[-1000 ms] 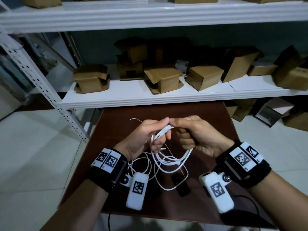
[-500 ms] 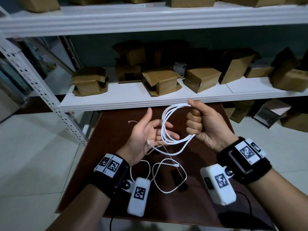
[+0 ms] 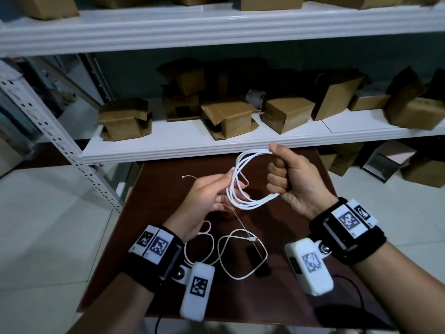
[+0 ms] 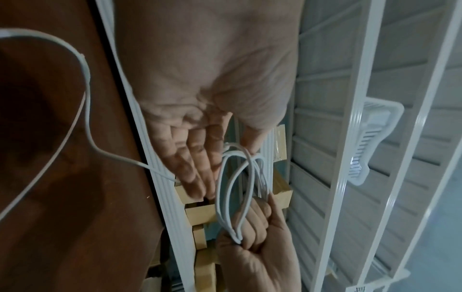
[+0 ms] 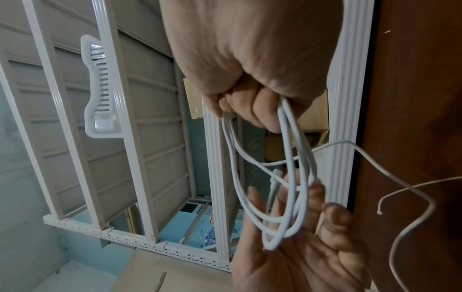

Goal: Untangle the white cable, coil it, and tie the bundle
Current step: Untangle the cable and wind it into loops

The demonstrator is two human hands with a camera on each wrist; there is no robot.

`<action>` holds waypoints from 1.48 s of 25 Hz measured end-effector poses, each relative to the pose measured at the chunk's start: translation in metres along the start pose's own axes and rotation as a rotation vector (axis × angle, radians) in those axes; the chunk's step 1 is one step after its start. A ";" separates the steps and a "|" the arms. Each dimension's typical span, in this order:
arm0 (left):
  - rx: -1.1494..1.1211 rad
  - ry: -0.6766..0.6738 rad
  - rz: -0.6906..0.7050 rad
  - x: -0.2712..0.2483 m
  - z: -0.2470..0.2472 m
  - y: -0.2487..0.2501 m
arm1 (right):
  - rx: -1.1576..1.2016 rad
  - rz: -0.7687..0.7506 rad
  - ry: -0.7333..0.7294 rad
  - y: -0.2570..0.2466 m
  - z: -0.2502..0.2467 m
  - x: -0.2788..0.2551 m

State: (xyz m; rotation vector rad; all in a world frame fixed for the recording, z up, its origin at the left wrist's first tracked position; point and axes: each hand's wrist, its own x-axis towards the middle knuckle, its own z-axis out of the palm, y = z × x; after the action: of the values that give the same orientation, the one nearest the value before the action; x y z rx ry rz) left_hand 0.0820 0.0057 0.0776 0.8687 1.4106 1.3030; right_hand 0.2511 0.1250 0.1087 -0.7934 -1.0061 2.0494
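My right hand is a fist gripping one side of a coil of white cable above the brown table. My left hand holds the coil's opposite side; its thumb pinches the loops against nearly straight fingers. In the right wrist view the coil hangs from the fist down onto the left palm. A loose tail of cable with a plug lies looped on the table under my hands. A thin white end sticks out left of my left hand.
A small black object lies on the table by the loose loops. The white shelf edge with several cardboard boxes runs just beyond my hands. A perforated shelf post stands at the left. Pale floor tiles surround the table.
My right hand has lifted the coil up toward the shelf and holds it there. My left hand opened flat under the coil, then its thumb came back onto the loops.
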 end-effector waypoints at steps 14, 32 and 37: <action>-0.166 0.106 0.262 0.005 0.007 -0.006 | -0.055 0.041 -0.043 0.013 0.006 0.001; -0.456 -0.009 0.066 -0.003 0.022 0.000 | -0.030 0.120 -0.001 0.011 0.010 -0.008; -0.356 0.012 0.155 -0.001 0.017 0.004 | -0.068 0.282 -0.273 0.007 0.006 -0.014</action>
State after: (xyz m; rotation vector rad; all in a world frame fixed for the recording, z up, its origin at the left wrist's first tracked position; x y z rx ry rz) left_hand 0.0978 0.0098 0.0831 0.7385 1.0891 1.6190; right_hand 0.2527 0.1083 0.1089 -0.7373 -1.1719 2.4263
